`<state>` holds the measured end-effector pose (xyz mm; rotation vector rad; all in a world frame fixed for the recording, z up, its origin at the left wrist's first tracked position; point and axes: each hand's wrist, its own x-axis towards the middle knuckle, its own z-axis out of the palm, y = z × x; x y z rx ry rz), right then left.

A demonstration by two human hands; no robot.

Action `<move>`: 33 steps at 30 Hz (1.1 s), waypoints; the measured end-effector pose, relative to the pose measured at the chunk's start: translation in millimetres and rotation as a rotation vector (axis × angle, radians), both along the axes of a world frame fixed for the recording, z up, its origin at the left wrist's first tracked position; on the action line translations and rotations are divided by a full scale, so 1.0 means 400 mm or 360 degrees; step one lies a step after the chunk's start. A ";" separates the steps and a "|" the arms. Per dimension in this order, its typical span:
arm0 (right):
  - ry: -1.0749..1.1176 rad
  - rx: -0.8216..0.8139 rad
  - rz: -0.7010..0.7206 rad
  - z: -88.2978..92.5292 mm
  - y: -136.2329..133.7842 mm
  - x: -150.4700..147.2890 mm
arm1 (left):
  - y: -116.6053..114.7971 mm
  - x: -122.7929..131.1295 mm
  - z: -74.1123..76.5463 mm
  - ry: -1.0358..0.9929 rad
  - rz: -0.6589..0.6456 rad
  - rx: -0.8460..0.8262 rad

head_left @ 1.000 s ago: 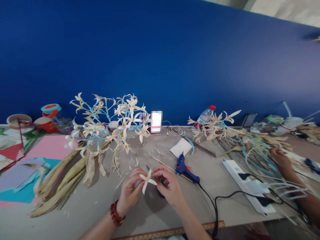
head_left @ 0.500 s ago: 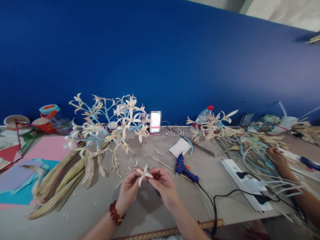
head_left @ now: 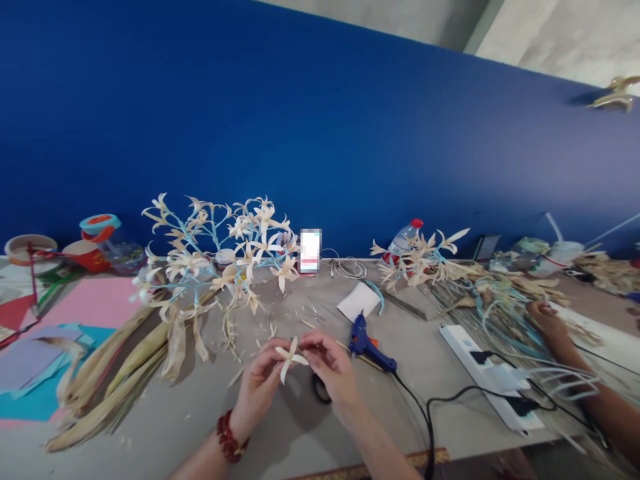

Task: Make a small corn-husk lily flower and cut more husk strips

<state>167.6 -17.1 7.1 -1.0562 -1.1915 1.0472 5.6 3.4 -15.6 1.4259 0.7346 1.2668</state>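
Observation:
A small cream flower (head_left: 292, 358) with narrow pointed petals, like dried corn husk, is held between my hands above the table. My left hand (head_left: 261, 377), with a dark red bead bracelet at the wrist, pinches it from the left. The fingers of my right hand (head_left: 333, 365) are closed at its right side, by the petals. The flower's underside is hidden by my fingers. Partly under my right hand lies a black loop (head_left: 320, 389), like a scissors handle. A blue glue gun (head_left: 369, 343) rests to the right.
Branches of husk flowers (head_left: 215, 247) stand at back left, above dried husks (head_left: 120, 373) and coloured paper (head_left: 100, 299). A phone (head_left: 310, 250) stands upright against the wall. On the right are a power strip (head_left: 480, 373), cables, and another person's hand (head_left: 545, 320) among wires.
My hands and the flower sit slightly lower in view, and the flower has turned a little. The black loop shows more clearly. My view has shifted slightly.

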 end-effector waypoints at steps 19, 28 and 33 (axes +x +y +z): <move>-0.1186 0.0238 0.0106 0.064 0.129 0.071 | 0.000 -0.020 0.008 0.0371 0.0186 0.0453; -0.1372 0.0231 0.0184 0.050 0.161 0.059 | -0.002 -0.026 0.017 0.0312 0.0278 0.0582; -0.1328 0.0314 0.0282 0.019 0.146 0.048 | -0.003 -0.025 0.028 0.0242 0.0281 0.0610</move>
